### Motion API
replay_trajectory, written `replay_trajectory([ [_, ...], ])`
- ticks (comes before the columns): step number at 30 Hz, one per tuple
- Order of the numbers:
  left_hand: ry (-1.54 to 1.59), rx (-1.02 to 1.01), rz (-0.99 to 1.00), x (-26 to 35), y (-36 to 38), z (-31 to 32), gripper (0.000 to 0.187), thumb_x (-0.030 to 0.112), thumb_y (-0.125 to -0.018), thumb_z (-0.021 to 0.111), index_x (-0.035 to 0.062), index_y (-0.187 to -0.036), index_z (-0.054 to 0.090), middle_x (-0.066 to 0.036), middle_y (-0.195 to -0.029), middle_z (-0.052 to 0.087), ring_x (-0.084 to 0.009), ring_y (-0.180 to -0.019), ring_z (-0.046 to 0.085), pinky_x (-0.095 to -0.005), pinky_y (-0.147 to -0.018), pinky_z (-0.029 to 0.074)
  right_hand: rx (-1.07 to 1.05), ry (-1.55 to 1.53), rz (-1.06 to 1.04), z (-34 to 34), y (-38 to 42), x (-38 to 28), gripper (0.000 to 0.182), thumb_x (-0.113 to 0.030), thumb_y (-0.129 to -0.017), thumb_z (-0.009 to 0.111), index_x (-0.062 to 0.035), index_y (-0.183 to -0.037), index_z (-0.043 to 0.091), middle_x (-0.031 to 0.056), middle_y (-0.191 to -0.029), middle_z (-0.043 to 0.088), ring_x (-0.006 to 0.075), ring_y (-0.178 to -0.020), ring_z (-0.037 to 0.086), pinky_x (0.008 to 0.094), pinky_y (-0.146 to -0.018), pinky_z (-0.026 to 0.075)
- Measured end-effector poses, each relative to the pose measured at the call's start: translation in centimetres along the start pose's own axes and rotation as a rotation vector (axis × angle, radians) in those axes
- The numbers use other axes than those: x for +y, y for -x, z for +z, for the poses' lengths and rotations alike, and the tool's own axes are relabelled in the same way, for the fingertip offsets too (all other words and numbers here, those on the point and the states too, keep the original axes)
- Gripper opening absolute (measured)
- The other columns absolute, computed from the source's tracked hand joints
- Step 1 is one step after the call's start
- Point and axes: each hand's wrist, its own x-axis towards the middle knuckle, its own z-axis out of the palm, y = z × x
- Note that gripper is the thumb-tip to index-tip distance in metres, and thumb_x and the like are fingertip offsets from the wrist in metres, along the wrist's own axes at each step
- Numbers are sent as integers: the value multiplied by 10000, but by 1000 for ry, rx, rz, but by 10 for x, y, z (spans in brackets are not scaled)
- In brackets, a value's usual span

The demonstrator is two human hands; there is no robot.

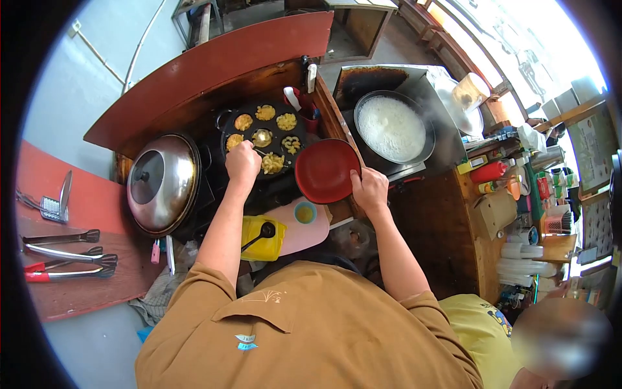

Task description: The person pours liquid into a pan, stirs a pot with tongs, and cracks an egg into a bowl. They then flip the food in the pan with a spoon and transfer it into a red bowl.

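Observation:
My left hand (243,163) is closed over the near edge of a dark pan with round moulds (275,129). A thin utensil pokes out of its fingers toward the moulds; its kind I cannot tell. Several moulds hold yellow, chunky food, and a few pieces look browned, such as the round cake (243,122) at the back. My right hand (371,191) grips the rim of a red square bowl (327,172), thumb over the edge. The bowl is tilted, its inside facing me, just right of the pan.
A large domed lid (165,185) stands left of the pan. To the right, a wide pan of frothy white liquid (392,129) steams. Closer to me are a yellow tub (275,240) with a black ladle (267,229) and a blue cup (304,212). Tongs (71,256) lie far left. A person in yellow (476,330) is at lower right.

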Motion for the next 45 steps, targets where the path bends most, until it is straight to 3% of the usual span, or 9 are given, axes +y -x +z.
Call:
replay_trajectory([
  [8,85,15,-29,-5,10,12,217,117,-882,577,80,-1002,755,-223,-917,728,-423,-890,703,-493,-807,569,3,-6,5,-1,-1,-1,341,-275,-904,620,-22,-675,611,187,-734,644,413,-730,637,520,-682,486],
  [12,139,129,230,1,17,12,183,101,-889,595,78,-1000,739,-198,-859,715,-397,-799,697,-491,-741,560,6,-27,3,0,0,0,346,-271,-906,619,-18,-671,606,187,-723,634,414,-722,629,520,-678,481],
  [14,31,130,486,-8,19,27,215,57,-867,568,98,-1011,723,-124,-899,685,-348,-861,687,-452,-725,562,6,-25,-2,1,0,0,348,-271,-906,618,-16,-669,603,187,-719,630,414,-719,627,521,-677,479],
  [20,10,160,416,-8,25,25,213,44,-863,571,111,-1000,720,-79,-921,660,-304,-899,670,-431,-748,557,2,-25,-2,0,0,0,353,-267,-905,619,-12,-663,592,189,-711,622,418,-715,622,519,-672,477],
  [22,12,101,501,-10,26,24,210,45,-865,574,113,-1003,718,-74,-938,662,-304,-905,670,-435,-760,554,6,-28,-3,2,-1,2,355,-267,-907,618,-10,-665,589,191,-712,621,420,-718,621,519,-674,476],
  [29,63,51,413,3,32,17,191,60,-867,588,116,-994,719,-84,-934,665,-319,-897,678,-433,-753,555,7,-17,-19,1,-3,2,351,-269,-905,621,-10,-670,589,190,-716,623,419,-724,623,521,-676,475],
  [31,-44,84,498,2,32,24,201,5,-816,587,101,-943,709,-96,-871,649,-307,-848,689,-436,-687,566,-20,-14,14,1,0,1,349,-270,-903,622,-12,-670,590,191,-724,628,419,-729,626,519,-681,479],
  [37,56,168,463,3,31,23,180,7,-811,594,93,-926,701,-101,-860,649,-306,-843,689,-433,-681,566,3,-32,0,-1,-1,-1,342,-267,-905,617,-12,-678,600,193,-732,631,421,-731,627,516,-685,483],
  [45,-18,128,495,2,35,29,142,5,-802,593,89,-879,678,-104,-856,642,-305,-840,683,-428,-673,568,4,-28,-5,2,0,2,340,-266,-907,615,-9,-684,605,194,-729,629,421,-728,627,519,-675,476],
])
